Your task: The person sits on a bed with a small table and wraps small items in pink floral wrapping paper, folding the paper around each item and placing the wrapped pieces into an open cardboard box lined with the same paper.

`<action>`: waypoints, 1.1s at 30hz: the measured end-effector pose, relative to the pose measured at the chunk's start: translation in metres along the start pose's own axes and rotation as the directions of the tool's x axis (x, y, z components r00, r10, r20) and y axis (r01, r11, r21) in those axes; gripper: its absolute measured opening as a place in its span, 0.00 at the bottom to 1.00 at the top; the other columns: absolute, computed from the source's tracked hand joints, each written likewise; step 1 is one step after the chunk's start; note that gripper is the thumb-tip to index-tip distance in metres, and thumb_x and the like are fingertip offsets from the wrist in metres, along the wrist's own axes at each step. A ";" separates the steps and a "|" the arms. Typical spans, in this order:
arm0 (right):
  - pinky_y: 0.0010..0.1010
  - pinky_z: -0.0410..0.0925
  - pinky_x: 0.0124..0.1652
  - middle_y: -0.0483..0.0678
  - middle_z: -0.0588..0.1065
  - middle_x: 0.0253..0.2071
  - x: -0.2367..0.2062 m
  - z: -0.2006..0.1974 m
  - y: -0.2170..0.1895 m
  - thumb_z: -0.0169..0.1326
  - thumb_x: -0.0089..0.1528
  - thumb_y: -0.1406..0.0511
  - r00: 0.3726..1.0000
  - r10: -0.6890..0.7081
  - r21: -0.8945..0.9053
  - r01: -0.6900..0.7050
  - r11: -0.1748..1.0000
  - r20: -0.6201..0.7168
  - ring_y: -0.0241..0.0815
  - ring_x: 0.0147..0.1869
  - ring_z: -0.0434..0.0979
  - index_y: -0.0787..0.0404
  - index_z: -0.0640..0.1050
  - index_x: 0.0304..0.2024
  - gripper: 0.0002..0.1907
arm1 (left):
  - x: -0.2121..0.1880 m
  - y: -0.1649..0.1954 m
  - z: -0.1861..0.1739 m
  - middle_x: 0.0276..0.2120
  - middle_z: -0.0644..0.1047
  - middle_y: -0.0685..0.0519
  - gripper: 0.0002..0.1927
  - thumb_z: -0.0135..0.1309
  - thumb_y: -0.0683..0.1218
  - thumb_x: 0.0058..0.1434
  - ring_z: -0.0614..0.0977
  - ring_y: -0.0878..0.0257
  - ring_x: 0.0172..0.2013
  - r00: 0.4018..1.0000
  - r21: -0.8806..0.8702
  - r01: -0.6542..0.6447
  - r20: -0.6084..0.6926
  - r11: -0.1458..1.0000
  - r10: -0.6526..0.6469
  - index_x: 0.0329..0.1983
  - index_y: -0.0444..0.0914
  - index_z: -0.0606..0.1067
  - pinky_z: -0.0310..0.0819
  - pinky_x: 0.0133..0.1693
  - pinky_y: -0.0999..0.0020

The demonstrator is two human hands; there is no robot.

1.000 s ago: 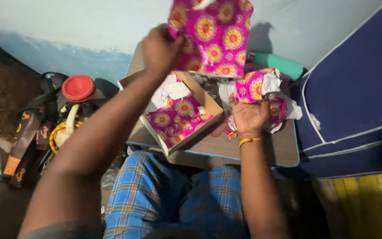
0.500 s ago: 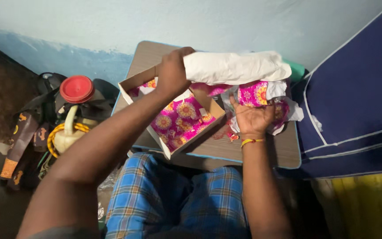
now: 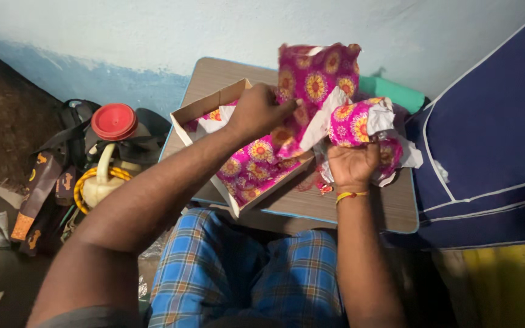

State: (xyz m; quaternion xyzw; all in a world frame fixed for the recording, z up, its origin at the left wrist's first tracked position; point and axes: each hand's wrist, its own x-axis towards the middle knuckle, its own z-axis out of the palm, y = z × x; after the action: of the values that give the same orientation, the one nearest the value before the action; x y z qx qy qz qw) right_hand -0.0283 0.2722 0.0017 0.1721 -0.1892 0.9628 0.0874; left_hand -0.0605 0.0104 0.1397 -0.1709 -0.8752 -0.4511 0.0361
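The left hand [image 3: 256, 112] grips a pink flowered cloth [image 3: 311, 82], lifted above the open box [image 3: 214, 103] at the table's [image 3: 396, 209] left edge. More such cloth lies in the box. The right hand [image 3: 352, 163] clutches a pink-and-white bundle [image 3: 360, 121] near the right edge. A green roll [image 3: 396, 91] lies at the far edge. A blue cushion [image 3: 493, 140] crowds the right side; a red-lidded jug [image 3: 113, 121] and bags [image 3: 44, 182] crowd the left. Bare tabletop shows along the near edge.
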 end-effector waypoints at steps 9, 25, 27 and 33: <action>0.40 0.61 0.74 0.42 0.75 0.64 0.001 0.010 0.000 0.68 0.57 0.59 1.000 0.020 -0.004 -0.020 1.000 -0.011 0.40 0.70 0.72 0.55 0.74 0.63 0.32 | -0.012 -0.021 -0.005 0.22 0.81 0.46 0.17 0.56 0.52 0.65 0.83 0.57 0.20 0.974 -0.183 -0.021 -0.224 0.983 -0.021 0.33 0.32 0.80 0.78 0.28 0.58; 0.47 0.66 0.63 0.42 0.76 0.60 0.010 -0.034 0.001 0.63 0.56 0.48 0.994 0.074 -0.006 -0.074 0.997 -0.080 0.45 0.65 0.74 0.51 0.77 0.58 0.30 | -0.080 -0.038 -0.040 0.43 0.78 0.46 0.10 0.62 0.44 0.59 0.79 0.46 0.46 0.838 0.418 -0.274 -0.339 0.866 0.428 0.43 0.39 0.77 0.72 0.49 0.52; 0.47 0.65 0.62 0.42 0.76 0.60 0.009 -0.042 -0.002 0.62 0.58 0.47 0.990 0.072 0.031 -0.068 0.997 -0.120 0.45 0.65 0.73 0.51 0.77 0.57 0.29 | -0.075 -0.055 -0.046 0.43 0.79 0.47 0.08 0.60 0.45 0.62 0.81 0.50 0.46 0.948 0.275 -0.134 -0.244 0.952 0.204 0.43 0.41 0.78 0.74 0.50 0.54; 0.45 0.63 0.62 0.41 0.77 0.60 0.014 -0.045 -0.004 0.62 0.58 0.46 0.992 0.089 0.081 -0.082 0.993 -0.091 0.44 0.65 0.72 0.49 0.77 0.58 0.30 | -0.070 -0.089 -0.053 0.44 0.81 0.45 0.17 0.65 0.50 0.51 0.80 0.46 0.48 0.978 0.543 -0.158 -0.032 0.825 0.208 0.45 0.43 0.81 0.70 0.52 0.49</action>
State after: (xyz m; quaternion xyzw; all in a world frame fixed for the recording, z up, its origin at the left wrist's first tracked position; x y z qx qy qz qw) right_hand -0.0539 0.2947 -0.0306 0.1213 -0.1546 0.9793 0.0482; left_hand -0.0292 -0.0985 0.0862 -0.2165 -0.9434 -0.1896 0.1648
